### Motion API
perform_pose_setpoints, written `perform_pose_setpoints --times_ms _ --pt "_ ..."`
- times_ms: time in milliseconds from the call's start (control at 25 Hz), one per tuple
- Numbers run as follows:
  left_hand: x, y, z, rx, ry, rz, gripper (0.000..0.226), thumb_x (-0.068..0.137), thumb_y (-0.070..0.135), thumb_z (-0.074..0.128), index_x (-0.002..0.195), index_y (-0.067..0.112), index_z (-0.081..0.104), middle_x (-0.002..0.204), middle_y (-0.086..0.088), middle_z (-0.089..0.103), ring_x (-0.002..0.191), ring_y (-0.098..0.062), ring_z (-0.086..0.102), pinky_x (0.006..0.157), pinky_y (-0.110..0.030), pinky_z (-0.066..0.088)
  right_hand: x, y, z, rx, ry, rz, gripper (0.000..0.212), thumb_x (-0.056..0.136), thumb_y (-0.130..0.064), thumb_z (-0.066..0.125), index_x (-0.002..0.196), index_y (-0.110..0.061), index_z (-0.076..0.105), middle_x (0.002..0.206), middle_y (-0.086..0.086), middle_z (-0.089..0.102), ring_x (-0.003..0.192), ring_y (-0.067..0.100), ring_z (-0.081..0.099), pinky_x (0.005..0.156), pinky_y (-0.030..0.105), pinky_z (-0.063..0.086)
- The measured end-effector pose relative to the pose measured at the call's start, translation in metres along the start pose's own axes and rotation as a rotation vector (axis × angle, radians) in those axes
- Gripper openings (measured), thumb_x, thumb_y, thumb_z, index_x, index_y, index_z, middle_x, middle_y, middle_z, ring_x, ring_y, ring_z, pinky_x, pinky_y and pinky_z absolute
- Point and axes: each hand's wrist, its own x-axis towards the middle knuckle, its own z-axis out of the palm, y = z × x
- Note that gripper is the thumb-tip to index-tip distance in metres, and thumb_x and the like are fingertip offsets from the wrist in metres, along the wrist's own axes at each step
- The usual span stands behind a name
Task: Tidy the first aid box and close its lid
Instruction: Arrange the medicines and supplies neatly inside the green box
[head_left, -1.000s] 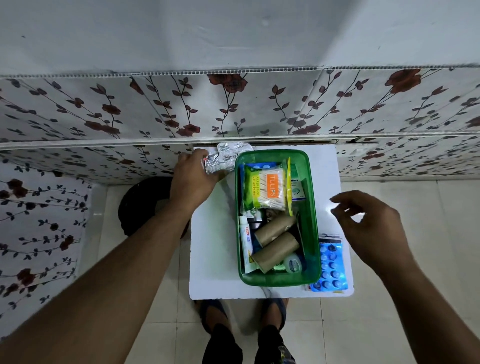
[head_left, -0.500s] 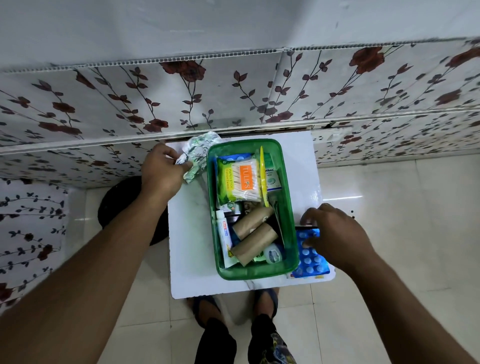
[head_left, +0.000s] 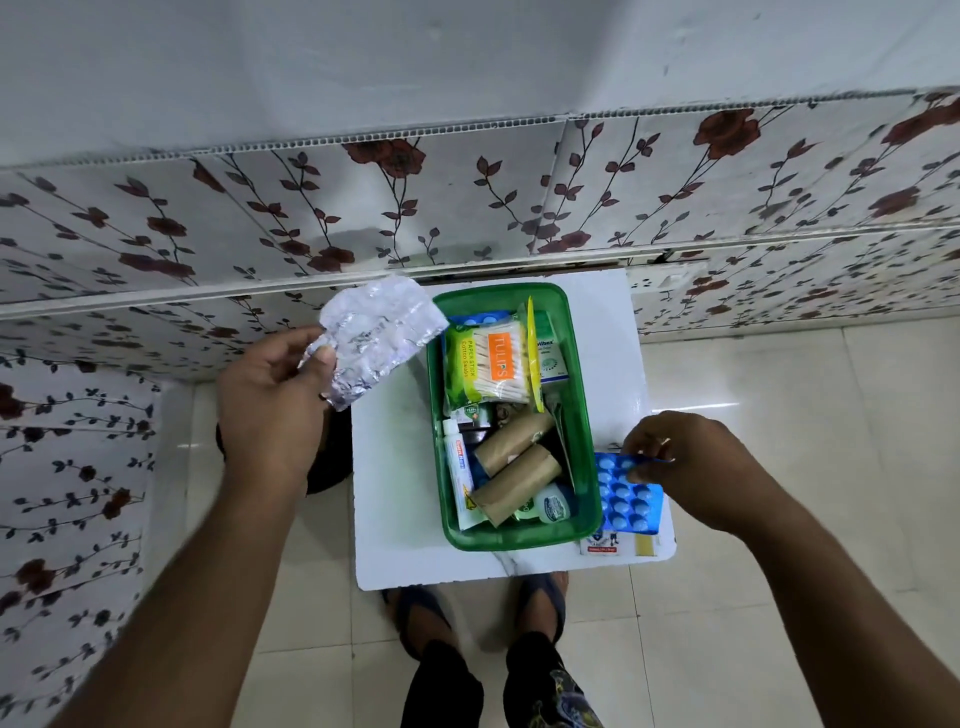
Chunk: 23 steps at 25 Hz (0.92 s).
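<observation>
The first aid box (head_left: 511, 540), a green open-topped plastic tub, is sitting on the small white table (head_left: 395, 499), with its far end close to the floral wall panel (head_left: 467, 208). No lid is showing on it.

The left hand (head_left: 270, 395) is pinching a crumpled silver foil strip (head_left: 376, 335) between thumb and fingertips. The strip is hanging in the air just beside the box's far-left corner, clear of the table surface.

The right hand (head_left: 685, 462) is pinching the far edge of a blue blister pack (head_left: 626, 499), which is lying flat on the table just beside the box's right wall. A small white packet (head_left: 602, 545) is lying partly under the near end of the blister pack.

Inside the box, a packet of cotton swabs (head_left: 488, 364) is occupying the far end. Two brown bandage rolls (head_left: 514, 462) are lying diagonally at the near end, touching each other, with a white tube (head_left: 460, 470) alongside the left wall.

The person's feet in sandals (head_left: 421, 613) are standing on the tiled floor (head_left: 779, 597) beneath the table's near edge.
</observation>
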Motion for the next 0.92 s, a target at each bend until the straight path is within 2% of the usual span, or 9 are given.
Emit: perform_pose_setpoints --times_ms 120,240,320,360,440,520,640,800,920 --pt "-0.023 0.029 0.018 0.119 -0.171 0.178 0.025 0.085 0.011 0.07 0.099 0.031 0.069 0.094 0.002 0.071 0.081 -0.008 0.068 0.068 -0.022 0.052 -0.011 -0.01 -0.018 0.135 0.059 0.013 0.019 0.08 -0.007 0.075 0.079 -0.025 0.067 0.082 -0.009 0.068 0.077 0.012 0.062 0.065 0.029 0.048" --pt "-0.019 0.04 0.054 0.294 -0.286 0.304 0.016 0.085 0.015 0.069 0.093 0.029 0.067 0.087 0.001 0.068 0.071 -0.015 0.064 0.061 -0.026 0.049 -0.018 -0.018 -0.039 0.198 0.159 0.012 0.015 0.084 -0.006 0.07 0.083 -0.021 0.067 0.084 -0.006 0.07 0.077 0.011 0.061 0.06 0.029 0.042" --pt "-0.012 0.039 0.072 0.411 -0.291 0.364 0.014 0.087 0.018 0.068 0.098 0.026 0.067 0.086 0.001 0.067 0.063 -0.012 0.058 0.057 -0.026 0.045 -0.021 -0.022 -0.049 0.24 0.204 0.021 0.015 0.084 -0.007 0.07 0.082 -0.021 0.067 0.083 -0.004 0.071 0.073 0.012 0.06 0.059 0.029 0.04" --pt "-0.01 0.036 0.077 0.487 -0.277 0.412 0.016 0.087 0.02 0.067 0.103 0.024 0.068 0.09 -0.002 0.069 0.065 -0.013 0.058 0.06 -0.025 0.044 -0.022 -0.024 -0.052 0.251 0.213 0.019 0.015 0.084 -0.007 0.071 0.082 -0.021 0.067 0.083 -0.003 0.071 0.072 0.013 0.059 0.059 0.03 0.039" --pt "-0.01 0.028 0.08 0.656 -0.234 0.531 0.026 0.089 0.027 0.065 0.113 0.019 0.067 0.105 -0.006 0.069 0.087 -0.021 0.061 0.075 -0.03 0.045 -0.024 -0.027 -0.052 0.25 0.203 0.015 0.014 0.085 -0.008 0.071 0.083 -0.021 0.066 0.083 -0.004 0.071 0.07 0.012 0.059 0.057 0.029 0.039" --pt "-0.016 0.02 0.077 0.773 -0.201 0.671 0.035 0.089 0.035 0.063 0.119 0.018 0.067 0.115 -0.006 0.065 0.106 -0.028 0.054 0.086 -0.039 0.042 -0.028 -0.03 -0.05 0.243 0.188 0.008 0.014 0.085 -0.009 0.071 0.084 -0.022 0.066 0.085 -0.004 0.072 0.073 0.011 0.06 0.057 0.028 0.039" --pt "-0.019 0.016 0.073 0.961 -0.279 0.828 0.045 0.087 0.052 0.056 0.123 0.028 0.064 0.123 0.003 0.063 0.112 -0.026 0.047 0.085 -0.04 0.031 -0.033 -0.037 -0.051 0.26 0.227 -0.017 0.016 0.086 -0.01 0.07 0.083 -0.025 0.065 0.085 -0.008 0.071 0.081 0.009 0.063 0.058 0.028 0.042" --pt "-0.01 0.017 0.076 1.082 -0.353 0.855 0.047 0.085 0.06 0.053 0.124 0.033 0.061 0.127 0.008 0.063 0.114 -0.024 0.046 0.084 -0.039 0.024 -0.045 -0.052 -0.062 0.246 0.392 -0.071 0.018 0.087 -0.011 0.07 0.085 -0.029 0.064 0.08 -0.02 0.065 0.075 -0.004 0.06 0.055 0.016 0.041" --pt "-0.008 0.017 0.071 0.925 -0.333 0.809 0.046 0.086 0.057 0.054 0.123 0.031 0.062 0.126 0.005 0.064 0.115 -0.026 0.047 0.089 -0.041 0.028 -0.046 -0.075 -0.057 0.402 0.373 -0.179 0.021 0.083 -0.01 0.073 0.081 -0.03 0.066 0.08 -0.015 0.07 0.069 -0.005 0.062 0.057 0.006 0.042"
